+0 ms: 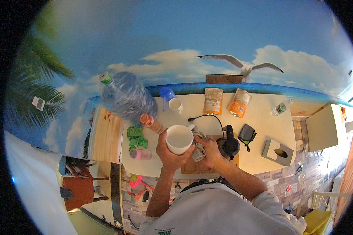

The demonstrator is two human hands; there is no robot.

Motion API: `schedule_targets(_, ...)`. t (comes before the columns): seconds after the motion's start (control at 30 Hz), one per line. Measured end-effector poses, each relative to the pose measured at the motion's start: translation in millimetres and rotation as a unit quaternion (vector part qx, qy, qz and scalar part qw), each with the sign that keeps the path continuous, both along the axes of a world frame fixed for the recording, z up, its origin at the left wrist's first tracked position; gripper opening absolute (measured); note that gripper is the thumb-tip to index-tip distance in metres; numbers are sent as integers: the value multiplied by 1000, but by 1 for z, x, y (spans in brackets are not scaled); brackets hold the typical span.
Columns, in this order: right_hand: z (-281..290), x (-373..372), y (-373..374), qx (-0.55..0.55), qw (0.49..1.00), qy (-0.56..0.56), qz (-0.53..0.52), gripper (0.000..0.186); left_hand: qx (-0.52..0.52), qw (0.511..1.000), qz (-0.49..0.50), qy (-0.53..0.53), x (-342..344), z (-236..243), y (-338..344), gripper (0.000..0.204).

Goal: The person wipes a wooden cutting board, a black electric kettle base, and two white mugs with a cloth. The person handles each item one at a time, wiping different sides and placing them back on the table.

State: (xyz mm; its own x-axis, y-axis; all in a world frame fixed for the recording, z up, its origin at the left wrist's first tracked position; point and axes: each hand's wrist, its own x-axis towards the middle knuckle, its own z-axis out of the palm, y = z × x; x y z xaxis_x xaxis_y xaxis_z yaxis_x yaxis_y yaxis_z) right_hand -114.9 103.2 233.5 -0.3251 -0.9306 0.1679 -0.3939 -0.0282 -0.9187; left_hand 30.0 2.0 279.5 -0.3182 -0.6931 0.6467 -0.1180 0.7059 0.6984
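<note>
My left hand [170, 157] is wrapped round a white mug [179, 140], holding it up above the table with its open top toward me. The mug's inside looks plain white, and its handle points to the far right. Close beside it, my right hand [211, 150] grips a bunched grey cloth [199, 152], which is against or very near the mug's right side. Under my hands lies a brown board [189, 167], partly hidden by them. A black appliance with a handle [230, 144] stands just right of my right hand, its black cable curving behind.
On the pale table [262, 117] stand a second white cup [175, 104], two orange pouches [213, 101], a small bottle [282, 107], a tissue box [277, 152] and a dark folded item [247, 134]. To the left are a large water bottle [127, 94], an orange-lidded jar [151, 122] and green cloth [135, 136].
</note>
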Motion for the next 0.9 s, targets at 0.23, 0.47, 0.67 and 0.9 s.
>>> schedule_targets(0.23, 55, -48, -8, 54, 902, 419, 92, 45, 258, 964, -40, -44, -3, 19, 4, 92)
schedule_targets(0.47, 68, -77, -21, -139, 762, 600, 199, 34, 431, 882, -133, -137, -9, 52, -42, 82)
schedule_targets(0.67, 76, -79, -20, -260, 789, 515, 210, 48, 603, 762, -232, -52, -5, 23, -46, 70)
schedule_targets(0.9, 59, -55, -13, -42, 988, -78, -125, 30, 538, 818, -206, -2, -4, -30, -5, 107)
